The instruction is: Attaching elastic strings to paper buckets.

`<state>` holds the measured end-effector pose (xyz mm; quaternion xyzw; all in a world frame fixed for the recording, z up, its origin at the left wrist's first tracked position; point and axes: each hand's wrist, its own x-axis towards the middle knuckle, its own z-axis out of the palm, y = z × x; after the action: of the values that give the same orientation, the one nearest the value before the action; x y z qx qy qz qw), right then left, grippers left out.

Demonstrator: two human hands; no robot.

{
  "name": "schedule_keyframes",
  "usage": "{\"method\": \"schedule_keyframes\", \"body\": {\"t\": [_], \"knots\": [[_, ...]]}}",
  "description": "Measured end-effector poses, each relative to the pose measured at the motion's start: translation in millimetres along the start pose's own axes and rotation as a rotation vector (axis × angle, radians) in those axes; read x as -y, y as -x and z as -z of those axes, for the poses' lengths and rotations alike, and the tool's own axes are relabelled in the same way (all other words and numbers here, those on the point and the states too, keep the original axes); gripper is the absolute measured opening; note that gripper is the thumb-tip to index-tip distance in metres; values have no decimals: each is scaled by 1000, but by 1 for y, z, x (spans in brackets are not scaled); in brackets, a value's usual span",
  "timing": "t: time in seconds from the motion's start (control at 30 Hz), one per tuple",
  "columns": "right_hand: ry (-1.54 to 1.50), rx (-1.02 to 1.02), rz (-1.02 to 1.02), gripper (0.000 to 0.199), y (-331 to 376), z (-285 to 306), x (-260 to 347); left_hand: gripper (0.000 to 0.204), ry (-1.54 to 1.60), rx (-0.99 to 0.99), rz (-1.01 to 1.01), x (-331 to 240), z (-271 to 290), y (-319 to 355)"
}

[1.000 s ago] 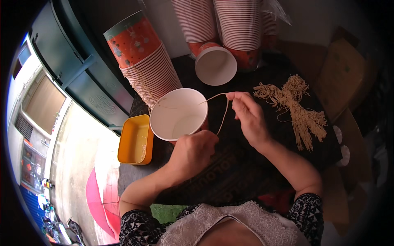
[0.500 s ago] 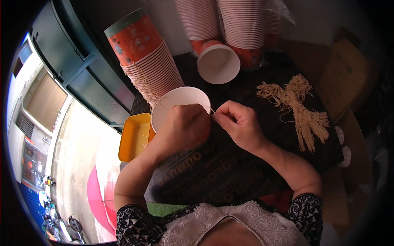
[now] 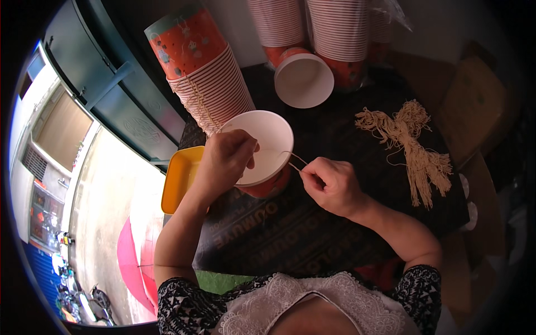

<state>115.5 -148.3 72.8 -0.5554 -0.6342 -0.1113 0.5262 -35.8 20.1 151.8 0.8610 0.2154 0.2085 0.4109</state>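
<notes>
A paper bucket (image 3: 269,129), white inside and orange outside, stands on the dark table with its mouth toward me. My left hand (image 3: 228,158) is over its left side, with fingers curled together; whatever they may hold is hidden. To the right of the bucket, my right hand (image 3: 335,185) pinches a thin beige string (image 3: 297,158). The string runs as two strands from my fingertips to the bucket's right rim. Behind the bucket leans a tall stack of nested paper buckets (image 3: 215,81), with beige strings hanging along its side.
A yellow plastic tub (image 3: 177,181) sits left of the bucket. At the right lies a bundle of beige strings (image 3: 410,145). One bucket on its side (image 3: 304,81) lies before wrapped stacks (image 3: 338,33) at the back. The black printed table cover (image 3: 268,240) stretches toward me.
My left hand has lifted off the bucket's near rim and shifted left, uncovering the inside. My right hand has drawn slightly right and down, and more string shows between it and the rim.
</notes>
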Motion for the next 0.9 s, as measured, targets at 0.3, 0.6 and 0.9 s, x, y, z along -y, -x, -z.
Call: {"method": "schedule_keyframes", "body": {"t": [0.3, 0.6, 0.9], "knots": [[14, -17, 47, 19, 1, -7, -4, 22, -28, 28, 25, 4, 0, 0], [49, 33, 53, 18, -1, -8, -5, 22, -57, 38, 32, 1, 0, 0], [65, 63, 57, 18, 1, -7, -5, 21, -43, 39, 3, 3, -1, 0]]}}
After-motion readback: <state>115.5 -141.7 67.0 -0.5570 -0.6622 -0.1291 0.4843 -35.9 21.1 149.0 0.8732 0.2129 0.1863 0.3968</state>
